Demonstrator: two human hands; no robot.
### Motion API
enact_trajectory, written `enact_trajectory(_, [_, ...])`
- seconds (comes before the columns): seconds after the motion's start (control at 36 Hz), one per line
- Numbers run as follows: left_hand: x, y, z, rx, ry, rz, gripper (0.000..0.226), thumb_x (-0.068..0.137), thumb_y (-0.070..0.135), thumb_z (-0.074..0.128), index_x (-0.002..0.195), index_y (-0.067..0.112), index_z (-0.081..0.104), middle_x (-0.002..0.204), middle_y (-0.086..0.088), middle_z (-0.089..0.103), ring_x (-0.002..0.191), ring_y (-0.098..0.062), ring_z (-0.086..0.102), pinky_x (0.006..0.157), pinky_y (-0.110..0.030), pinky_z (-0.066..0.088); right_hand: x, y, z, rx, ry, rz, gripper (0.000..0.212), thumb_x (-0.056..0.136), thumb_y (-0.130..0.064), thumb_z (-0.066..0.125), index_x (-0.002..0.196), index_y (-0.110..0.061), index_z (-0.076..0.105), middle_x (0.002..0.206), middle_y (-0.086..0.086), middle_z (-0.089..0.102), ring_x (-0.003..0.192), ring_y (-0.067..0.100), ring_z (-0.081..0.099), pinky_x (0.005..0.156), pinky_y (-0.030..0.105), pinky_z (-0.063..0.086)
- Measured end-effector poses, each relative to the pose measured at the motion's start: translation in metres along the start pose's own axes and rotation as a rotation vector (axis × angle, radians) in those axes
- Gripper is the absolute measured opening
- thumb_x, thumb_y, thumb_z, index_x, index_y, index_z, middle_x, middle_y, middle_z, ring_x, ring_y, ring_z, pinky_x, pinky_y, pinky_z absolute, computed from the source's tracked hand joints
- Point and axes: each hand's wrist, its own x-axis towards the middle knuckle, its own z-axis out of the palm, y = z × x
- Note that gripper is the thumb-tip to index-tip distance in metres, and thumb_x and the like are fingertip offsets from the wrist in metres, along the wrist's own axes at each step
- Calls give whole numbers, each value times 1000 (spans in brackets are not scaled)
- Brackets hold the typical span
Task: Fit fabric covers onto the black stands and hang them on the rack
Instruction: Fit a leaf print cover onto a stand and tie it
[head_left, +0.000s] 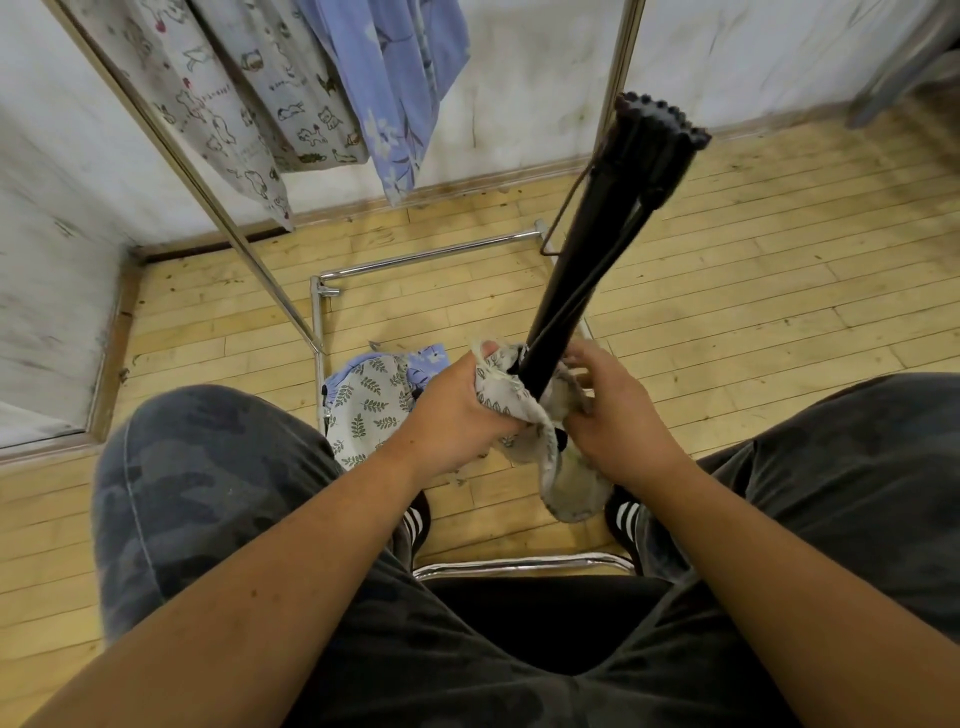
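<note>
Slanting up and away from the seated person's knees, a folded black metal stand with knobbed caps at its far end is held above the floor, and its near end is buried in a bunched-up beige fabric cover printed with grey leaves. The cover is gripped on one side by the left hand, whose fingers are curled into the cloth. On the other side it is pinched against the stand's shaft by the curled fingers of the right hand, so the two hands are set close together, one at each side of the shaft. The cover's loose end is seen hanging below the hands, between two dark shoes with white stripes. A heap of leaf-printed and blue cloth is seen on the pale wooden plank floor, beside the base bar of a chrome clothes rack. Against the far wall, a cream cover printed with cartoon animals and a blue floral cover are hung side by side.
</note>
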Motion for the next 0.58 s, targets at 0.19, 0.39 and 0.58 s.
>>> enact_trajectory(0.19, [0,2,-10,-68,41,2,59,75,10,90,120,33,58,101,16,77,95,1,72,78,-14,56,5,12,-17,55,223,344,7,102,-24,59,108,-23,62,100,-8,64,89,6,61,62,22,47])
enact_trajectory(0.39, [2,-6,-2,-5,-12,3,48,78,18,89,121,24,68,102,14,77,99,-2,72,87,-27,59,2,-11,-18,727,49,530,26,108,-21,49,108,-12,73,101,14,79,100,34,75,92,49,59])
enact_trajectory(0.58, [-1,-9,3,158,-62,80,52,79,31,86,126,33,64,109,23,69,102,15,60,78,-4,43,1,-15,-14,927,-171,350,30,98,-6,55,123,-16,68,124,22,71,118,36,68,108,57,49])
